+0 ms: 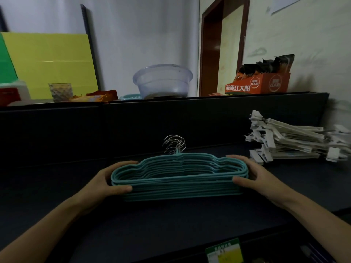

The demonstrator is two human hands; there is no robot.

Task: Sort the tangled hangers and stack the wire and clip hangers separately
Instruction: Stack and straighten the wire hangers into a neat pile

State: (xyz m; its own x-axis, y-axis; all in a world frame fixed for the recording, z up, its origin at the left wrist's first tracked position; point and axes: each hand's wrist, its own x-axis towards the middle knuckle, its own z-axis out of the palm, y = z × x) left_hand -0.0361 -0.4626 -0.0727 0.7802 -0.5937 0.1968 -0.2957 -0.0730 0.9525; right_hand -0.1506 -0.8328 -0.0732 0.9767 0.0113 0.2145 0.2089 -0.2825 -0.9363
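- On the dark table (171, 228), near its middle, the left hand (103, 184) is gripping the left end of the wire stack. Its thumb is pressing the near edge and its fingers are curling round the far side.
- Between the hands, the wire stack (178, 180) appears to be resting flat on the table. It is made of thin teal coated hangers, nesting one on another with outlines nearly matching.
- Behind the stack's centre, the bare metal hooks (175, 144) are bunching together and pointing away from the person.
- The right hand (254, 177) is gripping the right end the same way, with thumb in front and fingers wrapping behind.
- At far right, well apart from the wire stack, the clip pile (296, 143) is sitting on the table. Its white hangers are heaping loosely, with ends jutting at different angles.
- The wire stack is likely feeling light and springy. Its layers could be sliding or fanning apart, so squeezing both ends together seems the safest hold. The hooks may be snagging one another.
- The clip pile looks stiffer and bulkier. Its clips are probably catching, so its bars look the better place to hold.
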